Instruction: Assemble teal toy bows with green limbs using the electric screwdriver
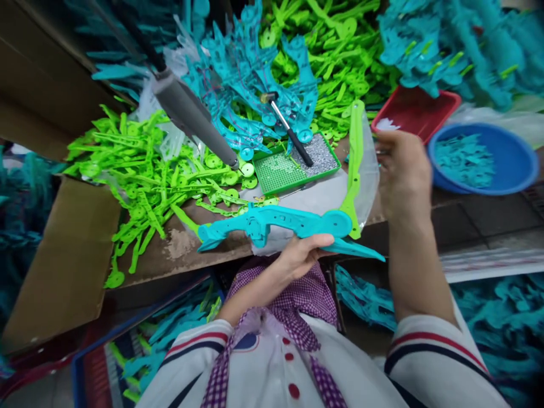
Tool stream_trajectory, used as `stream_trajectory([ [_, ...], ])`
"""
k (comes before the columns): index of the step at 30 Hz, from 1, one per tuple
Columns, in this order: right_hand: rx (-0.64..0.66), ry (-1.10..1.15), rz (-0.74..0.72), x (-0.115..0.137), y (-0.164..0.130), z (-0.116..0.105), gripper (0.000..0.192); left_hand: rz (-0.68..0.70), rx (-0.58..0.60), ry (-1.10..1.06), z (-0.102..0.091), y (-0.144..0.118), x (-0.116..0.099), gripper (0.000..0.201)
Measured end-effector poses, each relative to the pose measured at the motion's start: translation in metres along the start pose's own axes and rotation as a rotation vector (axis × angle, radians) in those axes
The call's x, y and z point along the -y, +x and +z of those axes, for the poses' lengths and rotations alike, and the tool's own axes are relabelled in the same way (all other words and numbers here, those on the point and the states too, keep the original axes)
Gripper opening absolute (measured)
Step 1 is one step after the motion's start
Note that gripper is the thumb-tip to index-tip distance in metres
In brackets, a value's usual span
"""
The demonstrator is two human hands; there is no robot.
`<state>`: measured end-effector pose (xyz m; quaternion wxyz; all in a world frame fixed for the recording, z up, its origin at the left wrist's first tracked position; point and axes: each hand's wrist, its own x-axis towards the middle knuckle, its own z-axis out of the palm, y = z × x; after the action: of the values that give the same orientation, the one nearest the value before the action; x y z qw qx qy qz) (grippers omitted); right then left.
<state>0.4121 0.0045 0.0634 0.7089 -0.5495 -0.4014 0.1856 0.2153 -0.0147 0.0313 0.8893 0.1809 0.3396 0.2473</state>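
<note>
My left hand (300, 255) is closed around a long teal plastic part (289, 221), holding it level above the table's front edge. The part has a round disc at its right end and a pointed tip below. A lime-green plastic strip (355, 161) stands out from the disc end, with a clear plastic sheet behind it. My right hand (403, 164) is raised at the right, its fingers curled and slightly blurred beside the red tray (442, 107). What its fingertips hold, if anything, is hidden. White pieces (387, 124) lie in the tray.
Lime-green parts (144, 164) and teal parts (238, 73) are heaped across the table. A hammer (293, 136) rests over a green tray (274, 170) of small metal pieces. A grey power tool (195, 116) hangs at left. A blue basin (510, 164) holds small teal pieces.
</note>
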Motion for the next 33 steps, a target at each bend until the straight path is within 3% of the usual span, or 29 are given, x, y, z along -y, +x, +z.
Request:
stream_trajectory([
  [2, -0.206, 0.181, -0.057, 0.006, -0.039, -0.012, 0.036, 0.003, 0.033, 0.007, -0.003, -0.006, -0.004, 0.054],
  [3, -0.182, 0.219, -0.012, 0.009, -0.061, -0.017, 0.044, 0.005, 0.043, 0.015, -0.003, -0.007, -0.005, 0.054],
  [6, 0.077, 0.238, 0.206, 0.014, -0.119, -0.023, 0.066, -0.006, 0.055, 0.036, -0.005, -0.009, -0.008, 0.054],
  [10, 0.202, 0.234, 0.393, 0.007, -0.154, -0.026, 0.070, -0.019, 0.044, 0.015, -0.003, -0.008, -0.006, 0.050],
  [15, 0.341, 0.119, 0.417, -0.007, -0.160, -0.044, 0.047, -0.012, 0.006, -0.009, -0.004, -0.008, -0.004, 0.048],
  [18, 0.426, 0.127, 0.526, -0.004, -0.158, -0.047, 0.044, -0.033, -0.040, -0.038, -0.006, -0.007, -0.005, 0.039],
  [23, 0.367, 0.223, 0.715, -0.001, -0.165, -0.032, 0.051, -0.130, -0.094, -0.070, -0.011, -0.003, -0.006, 0.024],
  [29, 0.159, -0.006, 0.444, -0.005, -0.150, -0.031, 0.045, -0.199, -0.036, -0.028, -0.021, -0.001, 0.003, 0.024],
  [31, 0.229, -0.070, 0.530, 0.002, -0.132, -0.033, 0.050, -0.198, -0.013, -0.017, -0.021, -0.005, 0.005, 0.028],
  [33, 0.382, -0.101, 0.686, 0.010, -0.116, -0.032, 0.053, -0.194, 0.020, -0.005, -0.021, -0.009, 0.004, 0.033],
])
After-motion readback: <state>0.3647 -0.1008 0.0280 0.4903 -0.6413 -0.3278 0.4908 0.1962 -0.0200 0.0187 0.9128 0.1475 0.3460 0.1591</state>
